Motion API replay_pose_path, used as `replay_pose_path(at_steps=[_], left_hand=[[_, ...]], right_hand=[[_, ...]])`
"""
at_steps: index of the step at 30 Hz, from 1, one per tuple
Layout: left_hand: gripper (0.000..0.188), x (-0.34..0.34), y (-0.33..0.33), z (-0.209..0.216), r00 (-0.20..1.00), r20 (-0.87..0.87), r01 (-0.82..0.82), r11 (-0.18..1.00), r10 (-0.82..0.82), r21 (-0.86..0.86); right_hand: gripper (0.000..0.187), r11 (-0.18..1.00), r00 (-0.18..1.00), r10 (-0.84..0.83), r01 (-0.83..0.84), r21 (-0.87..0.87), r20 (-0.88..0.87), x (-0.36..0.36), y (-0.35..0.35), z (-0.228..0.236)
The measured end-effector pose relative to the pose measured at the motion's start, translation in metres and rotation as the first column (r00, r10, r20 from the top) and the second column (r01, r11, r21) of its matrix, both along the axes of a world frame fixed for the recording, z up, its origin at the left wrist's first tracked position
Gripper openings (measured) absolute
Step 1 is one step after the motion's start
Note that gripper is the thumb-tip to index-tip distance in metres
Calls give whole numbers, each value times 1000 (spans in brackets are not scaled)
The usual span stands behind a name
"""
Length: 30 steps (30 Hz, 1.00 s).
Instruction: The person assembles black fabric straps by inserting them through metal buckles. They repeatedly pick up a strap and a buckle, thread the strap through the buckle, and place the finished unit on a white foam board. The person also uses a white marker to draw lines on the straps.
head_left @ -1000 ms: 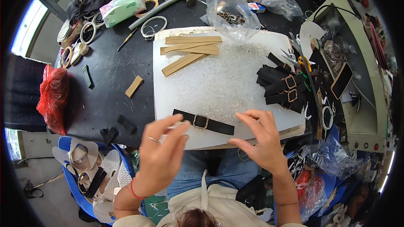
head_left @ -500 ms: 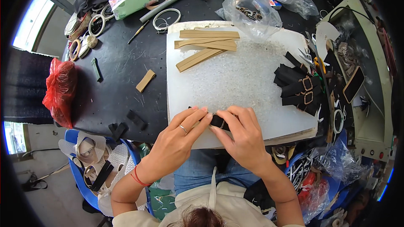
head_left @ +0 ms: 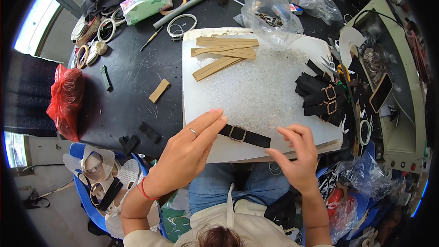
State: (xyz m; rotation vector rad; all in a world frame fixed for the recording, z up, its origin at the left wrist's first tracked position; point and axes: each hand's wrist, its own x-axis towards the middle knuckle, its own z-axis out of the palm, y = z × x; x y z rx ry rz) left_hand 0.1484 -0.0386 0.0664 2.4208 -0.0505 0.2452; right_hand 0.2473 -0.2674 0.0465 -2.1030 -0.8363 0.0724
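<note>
A black strap (head_left: pixel 259 140) lies slanting across the near part of the white board (head_left: pixel 208 103). Threaded on it is a rectangular, gold-toned buckle (head_left: pixel 244 135) with a beaded-looking rim. My left hand (head_left: pixel 188 148) pinches the strap's left end, and its fingers hide that end. Just off the strap's right end, my right hand (head_left: pixel 299 158) has thumb and fingers apart with nothing between them. More black straps with similar buckles (head_left: pixel 322 98) lie heaped at the board's right edge. Several tan strips (head_left: pixel 224 55) are stacked at its far left.
Left of the board lie a single tan strip (head_left: pixel 159 90) and black pieces (head_left: pixel 148 132). A red plastic bag (head_left: pixel 66 103) sits at the table's left edge. Clear plastic bags (head_left: pixel 270 13), a metal hammer (head_left: pixel 187 8) and tape rolls are at the back; a phone (head_left: pixel 380 92) is right.
My right hand has let go of the strap and moved right, its fingers spreading. The strap and buckle, earlier mostly covered by both hands, now lie exposed. My left hand stays at the left end.
</note>
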Motion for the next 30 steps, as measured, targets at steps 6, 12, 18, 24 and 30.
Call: replay_pose_path(at_steps=[6, 12, 18, 24, 30], left_hand=[[38, 15, -16, -17, 977, 199, 29, 971, -78, 238], [33, 28, -35, -16, 928, 305, 116, 943, -215, 312], [29, 23, -35, -5, 935, 132, 271, 904, -328, 330], [40, 58, -22, 21, 977, 113, 136, 936, -181, 325], [53, 125, 45, -9, 981, 192, -73, 848, -34, 525]], right_hand=[[35, 995, 991, -91, 93, -17, 101, -13, -46, -5], [52, 978, 853, -80, 167, -126, 516, 41, -80, 27], [95, 919, 967, 206, -139, -370, 148, 155, -81, 47], [103, 863, 977, 186, -215, -456, -109, 162, -72, 42], [94, 808, 991, 121, -61, -586, 64, 141, -66, 39]])
